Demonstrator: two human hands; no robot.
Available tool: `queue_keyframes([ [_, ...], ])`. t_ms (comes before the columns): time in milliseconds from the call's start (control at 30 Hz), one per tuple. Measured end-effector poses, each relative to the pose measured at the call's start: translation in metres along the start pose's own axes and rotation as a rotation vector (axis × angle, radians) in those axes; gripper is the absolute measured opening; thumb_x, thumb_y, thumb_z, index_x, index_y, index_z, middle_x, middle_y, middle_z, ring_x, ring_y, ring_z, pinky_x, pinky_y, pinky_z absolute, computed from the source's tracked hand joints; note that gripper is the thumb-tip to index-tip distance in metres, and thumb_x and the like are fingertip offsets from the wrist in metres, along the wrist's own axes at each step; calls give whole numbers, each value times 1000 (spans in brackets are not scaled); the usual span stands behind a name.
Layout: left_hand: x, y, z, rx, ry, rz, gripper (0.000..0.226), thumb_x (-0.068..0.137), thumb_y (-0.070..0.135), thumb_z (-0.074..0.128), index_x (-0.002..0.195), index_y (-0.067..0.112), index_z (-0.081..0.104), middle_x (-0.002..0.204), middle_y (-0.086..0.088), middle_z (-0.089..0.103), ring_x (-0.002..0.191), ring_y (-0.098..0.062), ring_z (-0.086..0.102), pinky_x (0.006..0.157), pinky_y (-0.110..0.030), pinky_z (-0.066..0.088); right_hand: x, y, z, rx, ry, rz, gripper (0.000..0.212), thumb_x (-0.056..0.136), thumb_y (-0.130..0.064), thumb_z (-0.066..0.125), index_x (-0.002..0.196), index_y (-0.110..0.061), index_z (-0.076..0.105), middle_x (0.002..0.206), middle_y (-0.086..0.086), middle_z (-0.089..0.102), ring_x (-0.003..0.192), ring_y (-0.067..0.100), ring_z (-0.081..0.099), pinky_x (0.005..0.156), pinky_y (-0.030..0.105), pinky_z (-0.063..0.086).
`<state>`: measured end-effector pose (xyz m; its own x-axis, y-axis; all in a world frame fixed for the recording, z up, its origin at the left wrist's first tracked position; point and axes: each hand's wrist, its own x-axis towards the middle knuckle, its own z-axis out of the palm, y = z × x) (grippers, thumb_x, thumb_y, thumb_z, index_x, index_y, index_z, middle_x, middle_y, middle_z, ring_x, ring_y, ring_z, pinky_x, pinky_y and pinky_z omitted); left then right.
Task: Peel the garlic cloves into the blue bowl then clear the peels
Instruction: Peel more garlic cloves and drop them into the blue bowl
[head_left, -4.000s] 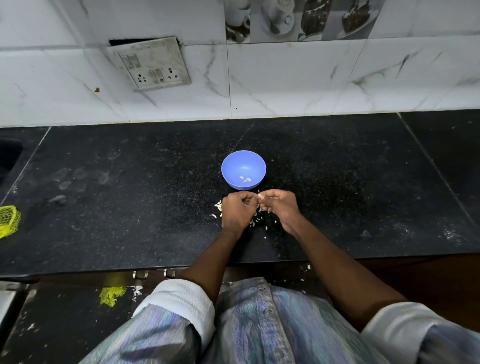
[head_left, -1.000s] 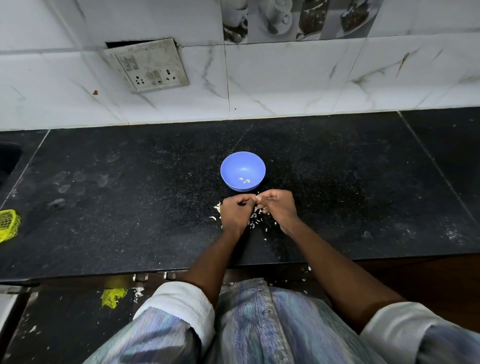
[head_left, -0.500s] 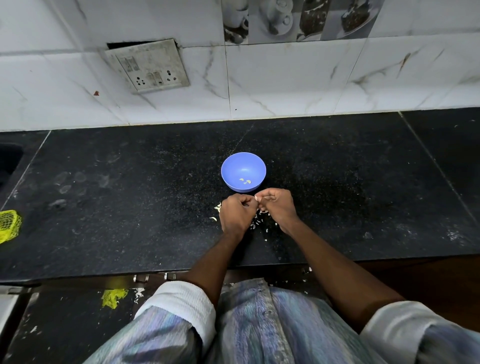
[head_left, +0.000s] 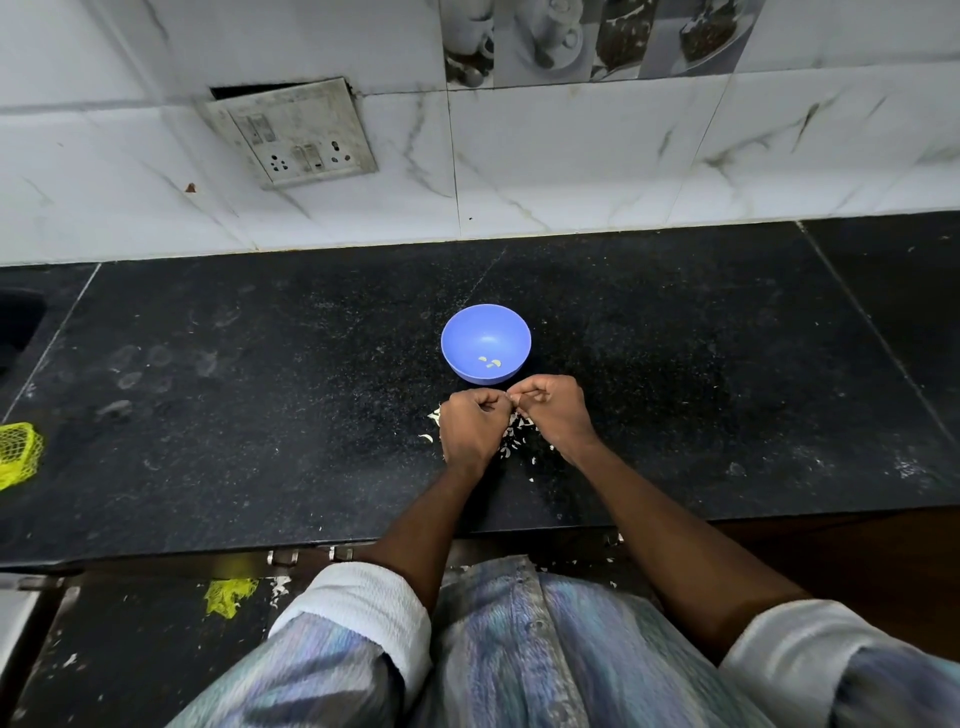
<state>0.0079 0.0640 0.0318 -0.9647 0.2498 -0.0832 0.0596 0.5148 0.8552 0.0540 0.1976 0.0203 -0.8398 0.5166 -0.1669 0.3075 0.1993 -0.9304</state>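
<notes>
The blue bowl (head_left: 485, 338) stands on the black counter with a few peeled garlic cloves (head_left: 490, 361) at its bottom. Just in front of it my left hand (head_left: 471, 426) and my right hand (head_left: 553, 413) meet fingertip to fingertip, both with fingers curled, pinching a small garlic clove (head_left: 513, 409) that is almost hidden between them. White garlic peels (head_left: 517, 439) lie scattered on the counter under and around both hands.
A yellow mesh bag (head_left: 18, 454) lies at the counter's left edge, beside a sink corner (head_left: 18, 322). The tiled wall carries a switch plate (head_left: 293, 132). The counter's front edge (head_left: 156, 553) runs below my wrists; a yellow scrap (head_left: 228, 595) lies on the floor.
Both hands stay pinched together in front of the bowl, with only slight finger movement. The bowl and the peels keep their places.
</notes>
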Motion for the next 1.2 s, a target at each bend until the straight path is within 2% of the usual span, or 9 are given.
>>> queue_keyframes([
  [267,-1,-1,-1,-37,18,0,16,83,24,79,69,17,78,57,7,67,52,0,53,57,-30,51,0,0,0,77,-15,44,16,90,4,68,89,-8,78,78,10,77,68,12,69,67,26,57],
  [433,-2,3,-1,-57,11,-10,8,85,23,78,80,20,84,65,11,74,63,-4,70,62,-28,56,-1,-2,1,105,4,57,14,89,3,70,88,-8,78,77,9,76,67,10,68,65,24,56],
  [600,-2,3,0,-8,30,-31,7,84,27,79,83,22,84,68,11,75,65,-5,70,63,-31,58,-1,-3,2,50,16,36,12,89,2,71,89,-7,78,78,9,77,71,14,71,72,30,60],
  [900,-5,10,0,41,57,-108,7,77,28,80,75,22,83,63,9,73,62,-8,70,62,-28,56,-10,-8,2,-109,39,-45,18,87,6,66,88,-6,79,79,0,77,74,9,72,73,23,60],
  [1033,-7,10,-1,25,49,-120,7,77,27,83,73,22,81,58,11,69,60,-6,67,57,-23,48,-10,-4,3,-69,29,-40,19,87,6,65,91,-7,79,80,1,77,75,12,74,74,25,61],
  [1100,-7,8,0,-9,39,-124,9,77,27,84,72,22,79,59,11,70,60,-6,68,57,-23,50,-10,-3,3,-19,4,-18,22,90,5,63,99,-9,79,82,4,78,79,19,76,75,28,62],
  [1200,-5,5,0,-79,20,-127,10,80,26,83,73,19,79,63,10,72,61,-2,68,59,-18,51,-10,-2,3,87,-43,38,22,93,5,63,103,-8,78,85,10,78,72,17,71,68,24,57],
])
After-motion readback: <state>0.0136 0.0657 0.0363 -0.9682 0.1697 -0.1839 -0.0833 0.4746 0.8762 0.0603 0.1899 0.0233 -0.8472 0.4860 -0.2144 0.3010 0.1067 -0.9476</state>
